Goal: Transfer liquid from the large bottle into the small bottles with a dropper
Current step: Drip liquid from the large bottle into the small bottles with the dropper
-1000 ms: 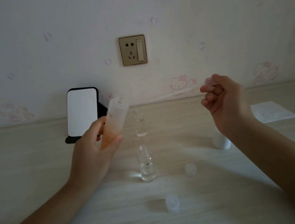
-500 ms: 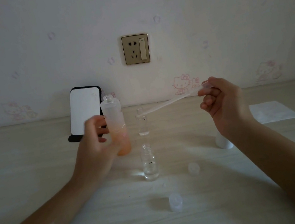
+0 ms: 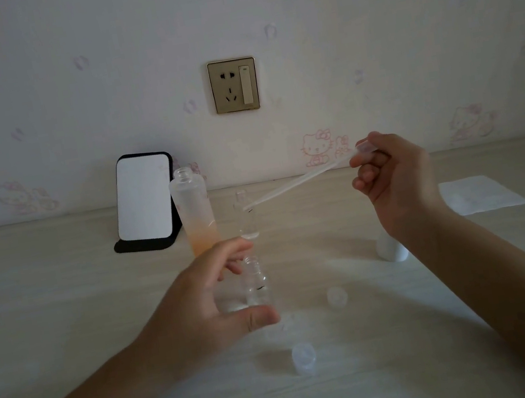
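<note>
Pinching the bulb end of a thin clear plastic dropper (image 3: 303,180) between thumb and curled fingers, the right hand (image 3: 397,183) hovers at 2 o'clock from the bottles. The dropper slants down toward 8 o'clock, its tip showing in front of the shoulder of the far small clear glass bottle (image 3: 248,226). At 6 o'clock from that one stands the near small clear glass bottle (image 3: 257,284). The left hand (image 3: 203,309) forms a wide C on its 9 o'clock side, thumb across its base and fingers by its neck; whether it grips cannot be told. The tall frosted large bottle (image 3: 192,207), uncapped with orange liquid low inside, stands at 11 o'clock from the near one on the pale wooden table (image 3: 65,318). A small clear cap (image 3: 336,297) lies at 4 o'clock, another clear cap (image 3: 304,358) at 5 o'clock.
</note>
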